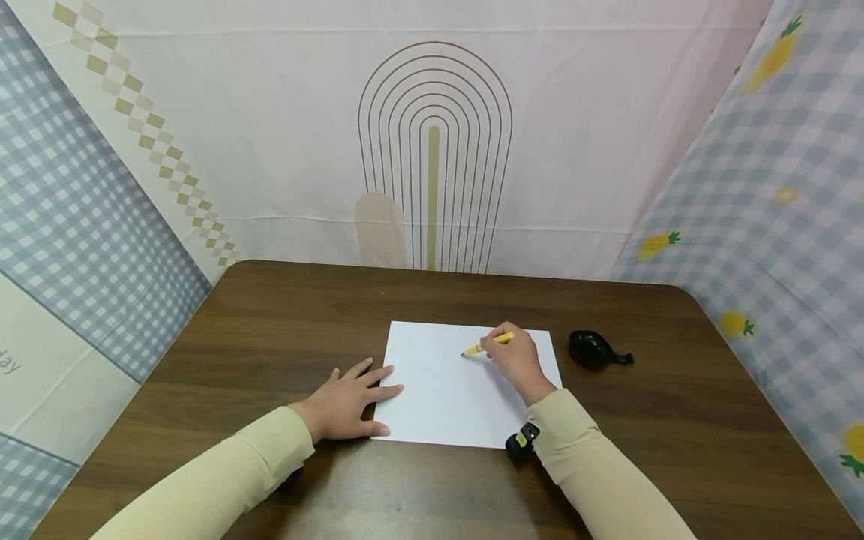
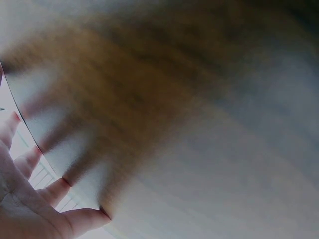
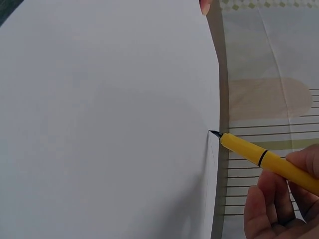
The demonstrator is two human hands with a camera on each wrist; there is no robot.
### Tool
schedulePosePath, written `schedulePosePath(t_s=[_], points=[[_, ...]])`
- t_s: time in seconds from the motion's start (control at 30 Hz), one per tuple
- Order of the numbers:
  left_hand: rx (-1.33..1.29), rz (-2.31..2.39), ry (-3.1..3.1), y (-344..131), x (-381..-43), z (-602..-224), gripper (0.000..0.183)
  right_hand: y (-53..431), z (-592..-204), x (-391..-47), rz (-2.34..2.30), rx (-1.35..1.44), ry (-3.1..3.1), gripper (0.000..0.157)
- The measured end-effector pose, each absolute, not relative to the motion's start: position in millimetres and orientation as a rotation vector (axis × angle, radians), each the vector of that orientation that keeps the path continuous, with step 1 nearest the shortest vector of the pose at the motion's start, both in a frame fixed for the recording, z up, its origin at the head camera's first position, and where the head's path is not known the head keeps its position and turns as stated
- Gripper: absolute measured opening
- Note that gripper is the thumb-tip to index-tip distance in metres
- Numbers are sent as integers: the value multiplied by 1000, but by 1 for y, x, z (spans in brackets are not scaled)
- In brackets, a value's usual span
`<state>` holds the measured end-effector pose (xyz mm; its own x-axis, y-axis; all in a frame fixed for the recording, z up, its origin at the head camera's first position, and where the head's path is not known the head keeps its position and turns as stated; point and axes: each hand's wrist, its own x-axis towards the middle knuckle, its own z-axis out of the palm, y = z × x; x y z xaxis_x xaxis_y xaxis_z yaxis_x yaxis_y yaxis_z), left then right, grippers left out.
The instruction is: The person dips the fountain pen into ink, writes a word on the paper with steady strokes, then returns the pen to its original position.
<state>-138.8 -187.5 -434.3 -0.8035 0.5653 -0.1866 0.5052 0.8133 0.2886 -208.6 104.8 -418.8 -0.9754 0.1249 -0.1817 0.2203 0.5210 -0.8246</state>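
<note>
A sheet of white paper (image 1: 445,390) lies on the brown table. The right hand (image 1: 518,360) pinches a yellow fountain pen (image 1: 496,343) over the sheet's upper right part. In the right wrist view the dark nib of the pen (image 3: 244,149) meets the paper (image 3: 114,129), and faint thin lines show near it. Spread fingers of the left hand (image 1: 347,403) rest at the paper's left edge, with some fingertips on the sheet. The left wrist view shows that hand (image 2: 30,199) with its fingertips against a glossy surface.
Right of the paper sits a glossy black rounded object (image 1: 592,350) with a narrow neck. A small black camera (image 1: 522,442) is worn at the right wrist, over the sheet's lower right corner. The brown table (image 1: 297,315) ends at a patterned white curtain (image 1: 290,135) behind.
</note>
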Motion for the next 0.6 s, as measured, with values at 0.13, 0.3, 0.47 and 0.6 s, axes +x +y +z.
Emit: schedulePosePath(t_s=[0.13, 0.3, 0.47, 0.6], points=[[814, 324, 2735, -187, -139, -434, 68, 104, -418, -207, -1450, 294, 2655, 15], [810, 324, 2735, -187, -139, -433, 68, 103, -419, -205, -1453, 274, 2660, 15], [818, 323, 2736, -187, -139, -434, 67, 103, -419, -201, -1454, 236, 2667, 14], [831, 318, 2739, -188, -139, -435, 67, 102, -420, -198, -1477, 219, 2661, 12]])
